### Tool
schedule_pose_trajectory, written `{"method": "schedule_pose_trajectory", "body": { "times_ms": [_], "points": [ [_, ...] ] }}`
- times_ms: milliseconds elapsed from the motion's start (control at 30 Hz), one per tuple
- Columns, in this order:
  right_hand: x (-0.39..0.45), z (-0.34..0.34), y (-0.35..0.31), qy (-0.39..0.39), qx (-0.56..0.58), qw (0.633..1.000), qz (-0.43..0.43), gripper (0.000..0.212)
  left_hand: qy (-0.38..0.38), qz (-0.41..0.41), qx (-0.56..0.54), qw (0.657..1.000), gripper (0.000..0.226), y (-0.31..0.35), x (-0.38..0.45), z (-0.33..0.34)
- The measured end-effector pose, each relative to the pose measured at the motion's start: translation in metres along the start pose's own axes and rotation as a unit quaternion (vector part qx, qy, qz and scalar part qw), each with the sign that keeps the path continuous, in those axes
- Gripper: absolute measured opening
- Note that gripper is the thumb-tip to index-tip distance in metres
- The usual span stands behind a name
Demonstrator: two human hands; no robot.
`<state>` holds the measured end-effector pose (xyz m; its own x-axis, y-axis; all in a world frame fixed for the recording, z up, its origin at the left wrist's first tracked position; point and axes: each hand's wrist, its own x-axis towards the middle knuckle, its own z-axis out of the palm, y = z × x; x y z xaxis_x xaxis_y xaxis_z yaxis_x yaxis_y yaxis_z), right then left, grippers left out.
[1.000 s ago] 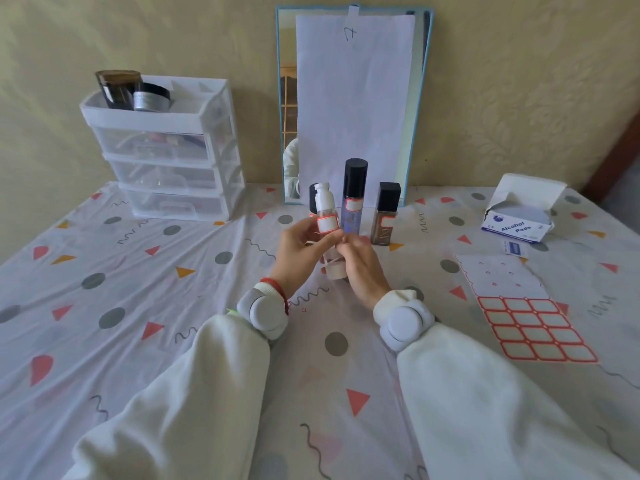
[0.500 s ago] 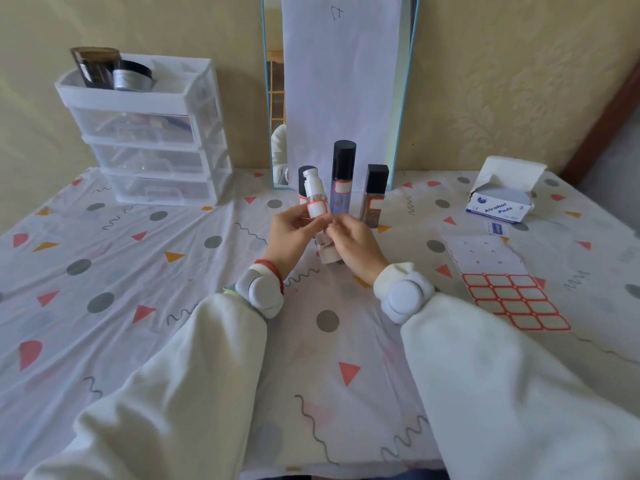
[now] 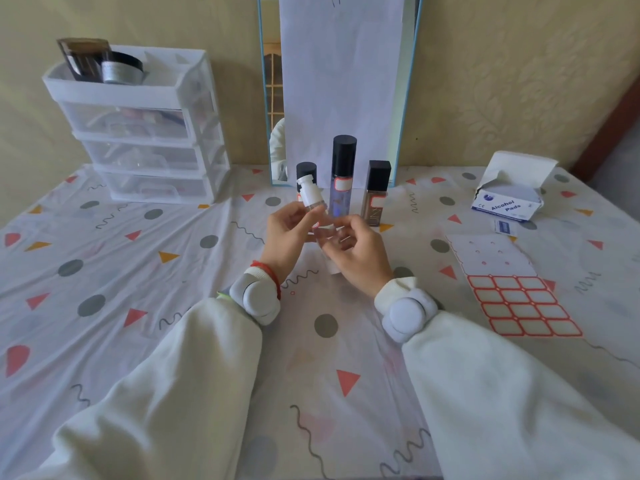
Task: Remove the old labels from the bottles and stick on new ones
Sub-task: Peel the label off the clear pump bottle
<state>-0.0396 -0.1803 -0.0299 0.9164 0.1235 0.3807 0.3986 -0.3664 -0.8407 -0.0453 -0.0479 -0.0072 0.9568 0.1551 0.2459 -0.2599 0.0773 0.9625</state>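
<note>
Two hands busy: my left hand [image 3: 289,233] grips the pump bottle [image 3: 311,199], right hand [image 3: 353,251] pinching its label [image 3: 316,224]; I'd peel slowly, low.

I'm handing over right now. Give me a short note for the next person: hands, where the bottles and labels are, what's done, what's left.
Left hand grips the small white pump bottle, tilted, above the table.
Right hand is at the bottle's lower end, fingers curled; whether it pinches a label cannot be told.
Three black-capped bottles stand by the mirror; the tall bottle and the square bottle carry red-edged labels.
New label sheet lies right, top rows used; alcohol pads box behind it.
Left: finish this bottle; the standing labels' age is unclear.
</note>
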Motion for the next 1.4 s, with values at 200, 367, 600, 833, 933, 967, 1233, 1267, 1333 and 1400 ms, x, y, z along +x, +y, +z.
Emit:
{"method": "schedule_pose_trajectory", "body": {
  "times_ms": [200, 367, 600, 833, 933, 967, 1233, 1267, 1333, 1400],
  "points": [
    [-0.0001, -0.0005, 0.0012, -0.008, -0.006, 1.0, -0.013, 0.029, -0.01, -0.013, -0.012, 1.0, 0.013, 0.0013, -0.0013, -0.0022],
    [0.0, -0.0005, 0.0021, -0.004, -0.012, 1.0, -0.02, 0.03, -0.012, -0.013, -0.013, 1.0, 0.016, 0.0001, -0.0006, -0.0028],
    [-0.0012, -0.0019, 0.0008, -0.006, -0.03, 0.999, -0.034, 0.035, -0.011, -0.012, 0.025, 1.0, 0.022, -0.0011, -0.0004, -0.0037],
    [-0.0011, -0.0013, -0.0009, -0.001, -0.04, 0.997, -0.061, 0.036, -0.004, -0.017, 0.023, 1.0, 0.022, -0.0011, 0.0004, -0.003],
    [-0.0014, -0.0009, -0.0018, 0.003, -0.039, 0.997, -0.067, 0.033, 0.002, -0.024, 0.019, 1.0, 0.025, -0.0013, 0.0006, -0.003],
    [-0.0015, -0.001, -0.0021, 0.001, -0.039, 0.997, -0.07, 0.032, 0.001, -0.024, 0.022, 0.999, 0.026, -0.0012, 0.0007, -0.0032],
    [-0.0005, -0.0023, -0.0013, 0.028, -0.035, 0.997, -0.07, 0.035, -0.028, -0.016, -0.035, 0.999, 0.03, 0.0022, -0.0013, -0.0059],
    [-0.0001, -0.0025, -0.0004, 0.034, -0.043, 0.996, -0.069, 0.036, -0.019, -0.014, -0.03, 0.999, 0.02, 0.0018, -0.0013, -0.0049],
    [-0.0004, -0.0018, 0.0008, 0.046, -0.059, 0.994, -0.076, 0.038, 0.0, -0.005, -0.013, 1.0, 0.003, 0.0014, -0.0018, -0.0034],
    [-0.0009, -0.0008, 0.0016, 0.052, -0.068, 0.993, -0.082, 0.041, 0.014, -0.001, -0.002, 1.0, 0.008, 0.0014, -0.0015, -0.0031]
  ]
}}
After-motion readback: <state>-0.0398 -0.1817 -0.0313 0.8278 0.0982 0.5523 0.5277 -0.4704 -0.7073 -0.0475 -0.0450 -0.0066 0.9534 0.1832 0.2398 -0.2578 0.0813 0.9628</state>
